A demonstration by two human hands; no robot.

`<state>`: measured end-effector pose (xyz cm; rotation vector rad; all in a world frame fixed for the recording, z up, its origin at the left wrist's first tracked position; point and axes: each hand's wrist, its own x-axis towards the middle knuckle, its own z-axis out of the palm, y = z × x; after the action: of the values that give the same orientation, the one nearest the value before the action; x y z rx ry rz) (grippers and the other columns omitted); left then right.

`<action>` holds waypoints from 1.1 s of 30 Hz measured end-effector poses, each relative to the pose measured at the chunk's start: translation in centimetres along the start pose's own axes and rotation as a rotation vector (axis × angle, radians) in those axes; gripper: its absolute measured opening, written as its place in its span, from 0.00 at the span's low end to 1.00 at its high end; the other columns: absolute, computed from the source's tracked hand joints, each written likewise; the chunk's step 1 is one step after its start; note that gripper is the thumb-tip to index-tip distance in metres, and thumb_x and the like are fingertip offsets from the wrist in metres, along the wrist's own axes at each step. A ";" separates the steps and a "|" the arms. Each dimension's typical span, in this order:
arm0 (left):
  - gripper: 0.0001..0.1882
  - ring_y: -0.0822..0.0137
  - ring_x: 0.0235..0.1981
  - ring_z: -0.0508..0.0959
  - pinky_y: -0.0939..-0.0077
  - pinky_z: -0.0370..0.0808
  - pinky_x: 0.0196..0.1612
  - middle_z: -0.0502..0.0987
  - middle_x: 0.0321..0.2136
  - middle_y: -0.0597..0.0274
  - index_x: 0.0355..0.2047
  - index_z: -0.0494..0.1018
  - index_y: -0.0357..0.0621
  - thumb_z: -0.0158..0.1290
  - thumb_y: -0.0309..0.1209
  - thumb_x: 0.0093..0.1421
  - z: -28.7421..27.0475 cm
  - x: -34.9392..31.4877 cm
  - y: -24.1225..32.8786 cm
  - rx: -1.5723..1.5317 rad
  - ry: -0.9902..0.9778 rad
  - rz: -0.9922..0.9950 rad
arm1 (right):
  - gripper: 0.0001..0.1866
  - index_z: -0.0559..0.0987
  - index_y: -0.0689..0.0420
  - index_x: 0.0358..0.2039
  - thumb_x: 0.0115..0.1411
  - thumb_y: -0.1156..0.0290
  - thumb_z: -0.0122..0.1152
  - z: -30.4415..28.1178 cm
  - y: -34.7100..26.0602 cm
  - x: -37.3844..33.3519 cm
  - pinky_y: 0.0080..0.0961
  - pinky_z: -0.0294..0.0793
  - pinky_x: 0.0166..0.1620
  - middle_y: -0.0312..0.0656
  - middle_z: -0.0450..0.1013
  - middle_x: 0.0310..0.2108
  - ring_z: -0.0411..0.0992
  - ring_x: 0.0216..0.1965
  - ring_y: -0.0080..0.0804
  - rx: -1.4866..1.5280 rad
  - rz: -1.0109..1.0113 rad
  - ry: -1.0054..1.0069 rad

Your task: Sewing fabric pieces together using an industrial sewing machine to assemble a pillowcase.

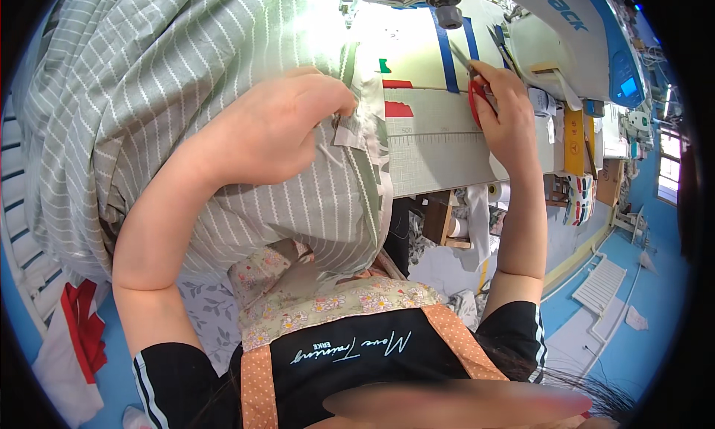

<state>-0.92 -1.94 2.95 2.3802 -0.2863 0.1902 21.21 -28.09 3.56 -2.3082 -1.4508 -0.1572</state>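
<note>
A large grey-green cloth with white stripes point(275, 213) spreads over the left of the sewing table and hangs down over my lap. My left hand point(275, 127) is closed at the cloth's right edge, thumb and forefinger pinched there; the fingertips are partly hidden. Just below them a small white label point(347, 137) lies by the pale edge strip. Over the right of the table, my right hand point(510, 112) is closed on scissors with red handles point(477, 105). Their blades point up and left, away from the cloth.
A white and blue sewing machine point(588, 27) stands at the far right, its lit area above the cloth edge. The table point(424, 161) bears a ruler scale, blue tape strips point(445, 53) and red patches point(398, 109). Dark tweezers point(503, 49) lie beyond my right hand. A wooden shelf point(439, 217) sits below.
</note>
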 end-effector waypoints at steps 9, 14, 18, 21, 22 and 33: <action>0.24 0.53 0.48 0.78 0.61 0.76 0.51 0.79 0.48 0.55 0.47 0.74 0.40 0.55 0.14 0.48 0.4 0.0 -0.4 0.047 0.018 0.076 | 0.16 0.84 0.58 0.46 0.55 0.78 0.69 0.7 -3.0 -2.0 0.39 0.75 0.53 0.45 0.78 0.47 0.76 0.47 0.48 -0.166 -0.106 0.293; 0.20 0.53 0.46 0.77 0.61 0.77 0.49 0.79 0.49 0.56 0.43 0.75 0.41 0.59 0.17 0.48 -0.1 -0.3 -0.4 0.024 -0.006 0.153 | 0.16 0.82 0.59 0.40 0.48 0.76 0.73 2.9 -10.4 -1.4 0.39 0.77 0.47 0.43 0.77 0.44 0.76 0.43 0.44 0.303 -0.327 0.097; 0.19 0.54 0.45 0.77 0.62 0.77 0.48 0.79 0.50 0.57 0.41 0.76 0.42 0.62 0.19 0.47 0.2 -0.4 -0.5 0.073 0.009 0.210 | 0.15 0.81 0.59 0.37 0.46 0.76 0.73 4.7 -10.8 -1.3 0.35 0.78 0.42 0.41 0.75 0.39 0.75 0.40 0.42 0.223 -0.371 0.017; 0.19 0.54 0.46 0.77 0.62 0.77 0.47 0.79 0.49 0.57 0.43 0.76 0.43 0.62 0.20 0.48 0.3 -0.3 -0.3 0.038 0.010 0.143 | 0.14 0.80 0.59 0.35 0.46 0.77 0.72 5.4 -10.5 -1.3 0.34 0.78 0.40 0.40 0.74 0.36 0.75 0.38 0.42 0.178 -0.363 0.027; 0.20 0.54 0.46 0.77 0.63 0.77 0.47 0.78 0.49 0.57 0.43 0.76 0.44 0.63 0.20 0.48 0.3 -0.3 -0.2 0.020 0.009 0.110 | 0.13 0.80 0.59 0.35 0.46 0.78 0.72 5.6 -10.5 -1.3 0.34 0.78 0.39 0.40 0.74 0.35 0.75 0.36 0.41 0.193 -0.351 0.064; 0.17 0.53 0.42 0.79 0.61 0.78 0.44 0.77 0.42 0.55 0.45 0.75 0.41 0.61 0.22 0.54 1.4 1.7 -0.6 0.010 0.098 0.003 | 0.05 0.79 0.61 0.31 0.56 0.85 0.62 5.0 -10.5 -1.6 0.23 0.75 0.35 0.38 0.74 0.30 0.74 0.31 0.27 0.572 0.041 0.072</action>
<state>0.95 -2.76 1.94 2.3718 -0.2426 0.3092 10.63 -23.55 1.46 -1.8411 -1.2130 0.1671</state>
